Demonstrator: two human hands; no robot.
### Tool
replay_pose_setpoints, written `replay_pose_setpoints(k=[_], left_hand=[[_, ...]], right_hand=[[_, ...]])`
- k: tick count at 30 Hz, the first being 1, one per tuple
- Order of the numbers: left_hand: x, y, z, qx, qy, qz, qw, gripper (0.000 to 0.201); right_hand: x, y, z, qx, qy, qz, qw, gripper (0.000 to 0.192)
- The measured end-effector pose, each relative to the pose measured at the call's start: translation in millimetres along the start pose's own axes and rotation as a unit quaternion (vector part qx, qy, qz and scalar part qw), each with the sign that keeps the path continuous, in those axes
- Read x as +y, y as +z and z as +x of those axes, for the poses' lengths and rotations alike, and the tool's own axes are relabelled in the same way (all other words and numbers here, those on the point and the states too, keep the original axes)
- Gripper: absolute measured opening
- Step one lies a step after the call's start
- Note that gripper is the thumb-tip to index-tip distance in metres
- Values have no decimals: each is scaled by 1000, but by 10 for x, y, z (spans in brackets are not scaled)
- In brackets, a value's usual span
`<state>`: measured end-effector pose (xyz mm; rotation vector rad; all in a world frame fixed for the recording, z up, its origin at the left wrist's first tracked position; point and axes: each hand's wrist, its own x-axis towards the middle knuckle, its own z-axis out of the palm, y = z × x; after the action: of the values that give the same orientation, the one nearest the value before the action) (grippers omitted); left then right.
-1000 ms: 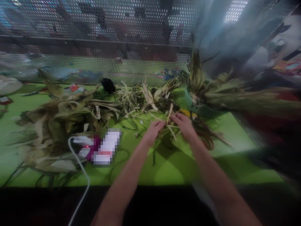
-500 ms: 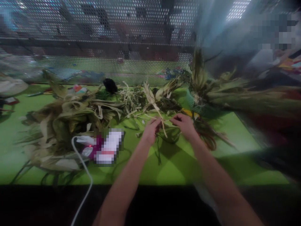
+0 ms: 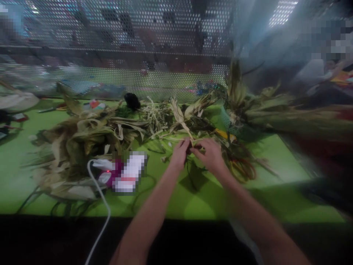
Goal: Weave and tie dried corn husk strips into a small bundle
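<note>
**Handling the pale strips (image 3: 188, 130) in a two-handed pinch**

Find the pale strips at the middle of the green tabletop (image 3: 190, 206), between the left hand (image 3: 179, 154) and the right hand (image 3: 210, 152). Trace one length from the fingertips toward the far side, in line with the dry husks (image 3: 176, 110) there; cannot tell whether joined to them. Note another length reaching out to the left of the left hand.

Read the grip as follows. At the left hand: closed, with thumb and fingers drawn together on the strips. At the right hand: closed to a narrow pinch just beside the left fingertips, apparently on the same strips. Cannot tell the exact contact, owing to blur and covering fingers.

Judge the material by its look: dry, thin, very light, probably pliable lengthwise, but liable to split along the grain or crack at a sharp bend. Expect little slip against bare skin.

Take hold at the meeting point, between thumb and forefinger, with light, steady pressure. Pull along the length, never across it. Avoid gripping by a loose tip alone. Allow for the leaf heap (image 3: 91, 125) to the left and the green basket (image 3: 224, 117) to the far right.
</note>
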<state>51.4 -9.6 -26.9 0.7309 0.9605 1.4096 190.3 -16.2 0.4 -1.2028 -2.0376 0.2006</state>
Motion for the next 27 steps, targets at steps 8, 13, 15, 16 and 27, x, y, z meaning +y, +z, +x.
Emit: replay_pose_setpoints(k=[8, 13, 15, 16, 27], left_hand=[[60, 37, -16, -4, -46, -42, 998, 31], [83, 45, -6, -10, -61, -52, 997, 36], [88, 60, -15, -17, -53, -43, 998, 36], [86, 67, -20, -20, -50, -38, 998, 36], [137, 92, -107, -73, -63, 100, 990, 33]], right_hand=[[134, 41, 25, -21, 73, 78, 994, 21], [161, 124, 22, -86, 210, 307, 924, 29], [169, 172, 18, -86, 260, 401, 874, 34], [171, 189, 17, -70, 279, 429, 856, 34], [211, 207, 40, 53, 324, 442, 834, 30]])
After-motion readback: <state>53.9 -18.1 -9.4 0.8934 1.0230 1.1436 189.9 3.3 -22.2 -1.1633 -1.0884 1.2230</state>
